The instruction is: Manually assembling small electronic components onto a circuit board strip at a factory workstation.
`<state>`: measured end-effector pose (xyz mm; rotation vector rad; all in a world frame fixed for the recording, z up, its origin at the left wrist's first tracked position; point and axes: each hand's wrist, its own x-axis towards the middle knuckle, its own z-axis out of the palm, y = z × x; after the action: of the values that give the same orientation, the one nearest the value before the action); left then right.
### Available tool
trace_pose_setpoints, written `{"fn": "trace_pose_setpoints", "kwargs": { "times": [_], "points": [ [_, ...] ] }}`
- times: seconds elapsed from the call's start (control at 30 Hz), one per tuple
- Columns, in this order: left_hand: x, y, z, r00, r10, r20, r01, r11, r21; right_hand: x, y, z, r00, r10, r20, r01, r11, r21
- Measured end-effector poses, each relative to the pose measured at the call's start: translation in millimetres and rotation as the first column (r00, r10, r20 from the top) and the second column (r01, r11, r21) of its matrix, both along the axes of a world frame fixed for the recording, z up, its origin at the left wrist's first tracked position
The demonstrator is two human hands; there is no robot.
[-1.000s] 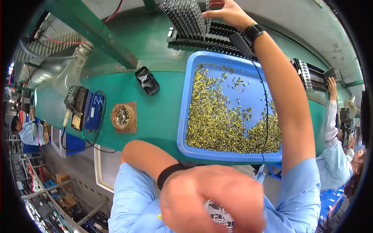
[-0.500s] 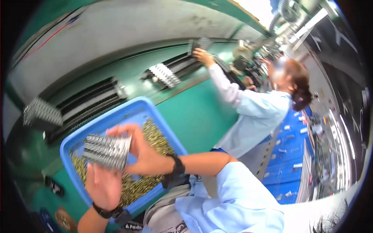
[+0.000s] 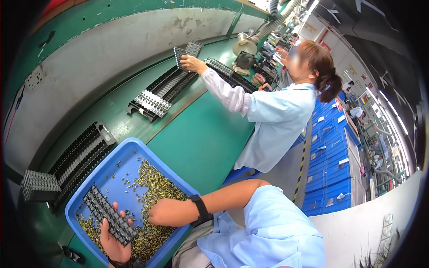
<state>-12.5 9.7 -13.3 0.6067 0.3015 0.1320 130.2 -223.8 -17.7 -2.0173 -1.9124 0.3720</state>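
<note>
Green and smooth, the table (image 3: 192,138) runs along a pale, stained wall (image 3: 111,58). Over the left side of a blue tray (image 3: 134,149), a long, dark grey ridged block (image 3: 109,214) slants above scattered yellow-and-dark pieces (image 3: 154,178); its face carries close, even rows of small bumps, with a faint metallic glint. The left grip (image 3: 115,245) grasps its near end. The right grip (image 3: 170,212) sits low at the pieces, fingertips hidden; whether it is closed I cannot tell. Beyond the tray lies a black rack (image 3: 73,150).
</note>
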Motion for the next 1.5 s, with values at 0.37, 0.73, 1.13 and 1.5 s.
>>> {"fn": "trace_pose_setpoints", "kwargs": {
  "times": [0.37, 0.73, 1.13, 1.5],
  "points": [
    [-10.2, 0.0, 11.1, 0.988, -0.11, 0.111, 0.138, 0.949, -0.285, 18.2, 48.9, 39.9, 0.975, 0.157, -0.158, -0.188, 0.96, -0.206],
    [-4.4, -8.3, 26.5, 0.942, -0.173, 0.286, 0.267, 0.905, -0.331, 60.3, 59.3, 48.7, 0.79, -0.02, -0.613, -0.079, 0.988, -0.134],
    [-0.4, -16.0, 38.3, 0.949, -0.272, 0.162, 0.308, 0.911, -0.274, 41.9, 84.7, 49.9, 0.399, -0.009, -0.917, 0.466, 0.863, 0.194],
    [-5.4, -11.6, 31.2, 0.907, -0.355, 0.229, 0.414, 0.851, -0.323, 30.7, 76.1, 33.4, 0.437, 0.063, -0.897, 0.498, 0.814, 0.3]
  ]
}}
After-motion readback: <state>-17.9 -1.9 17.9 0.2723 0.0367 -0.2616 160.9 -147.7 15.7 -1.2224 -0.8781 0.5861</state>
